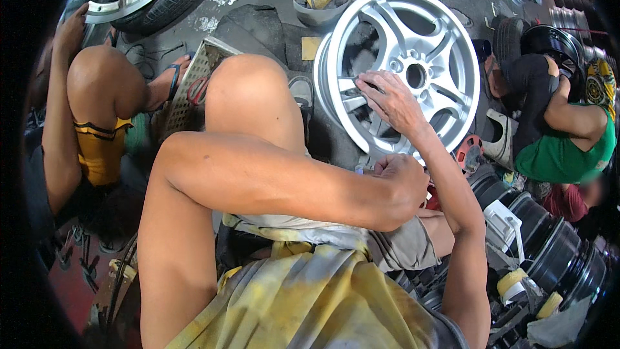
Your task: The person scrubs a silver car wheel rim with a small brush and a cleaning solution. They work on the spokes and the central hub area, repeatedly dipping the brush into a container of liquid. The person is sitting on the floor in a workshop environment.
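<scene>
A silver alloy wheel rim point(455, 82) without a tyre stands tilted in front of me, its spoked face toward me. My right hand point(394, 105) lies over its left spokes, fingers stretched out and fingertips touching the metal. Below the rim's lower edge my left hand point(402, 178) is closed in a fist, with the forearm crossing in front of my body. A small pale bit shows beside that fist; what it holds, if anything, I cannot make out.
A grey bucket point(325, 1) of scraps stands behind the rim. At left are a perforated crate point(187, 84) and a person beside a tyred wheel point(168, 6). Another person in a green top point(562, 148) crouches at right. Dark rims point(536, 220) lie stacked near my right arm.
</scene>
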`<act>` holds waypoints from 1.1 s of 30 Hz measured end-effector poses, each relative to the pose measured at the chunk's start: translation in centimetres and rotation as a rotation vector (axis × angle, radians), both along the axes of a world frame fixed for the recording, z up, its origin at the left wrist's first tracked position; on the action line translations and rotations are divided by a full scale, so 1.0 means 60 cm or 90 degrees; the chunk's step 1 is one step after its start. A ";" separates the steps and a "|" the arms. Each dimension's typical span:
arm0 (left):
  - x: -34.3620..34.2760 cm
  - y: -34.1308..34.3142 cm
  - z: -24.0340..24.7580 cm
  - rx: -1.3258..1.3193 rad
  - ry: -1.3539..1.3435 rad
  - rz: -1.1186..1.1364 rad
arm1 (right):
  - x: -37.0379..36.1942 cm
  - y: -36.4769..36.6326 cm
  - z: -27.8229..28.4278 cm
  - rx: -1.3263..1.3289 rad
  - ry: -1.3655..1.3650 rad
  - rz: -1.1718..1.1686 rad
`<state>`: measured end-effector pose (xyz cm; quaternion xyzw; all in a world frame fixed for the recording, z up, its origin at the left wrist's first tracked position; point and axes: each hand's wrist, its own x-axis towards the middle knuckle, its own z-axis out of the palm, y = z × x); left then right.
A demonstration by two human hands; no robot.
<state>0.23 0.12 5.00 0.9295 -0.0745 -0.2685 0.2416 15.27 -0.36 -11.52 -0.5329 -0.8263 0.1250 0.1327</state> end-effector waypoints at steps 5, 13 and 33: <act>0.003 -0.014 -0.013 -0.004 -0.014 -0.038 | -0.049 0.008 -0.011 -0.001 -0.151 0.093; 0.010 -0.024 -0.025 0.007 -0.015 -0.037 | -0.027 -0.030 -0.046 0.041 -0.040 0.020; -0.006 -0.047 -0.089 0.041 -0.048 -0.054 | -0.052 -0.130 -0.058 0.133 0.035 -0.377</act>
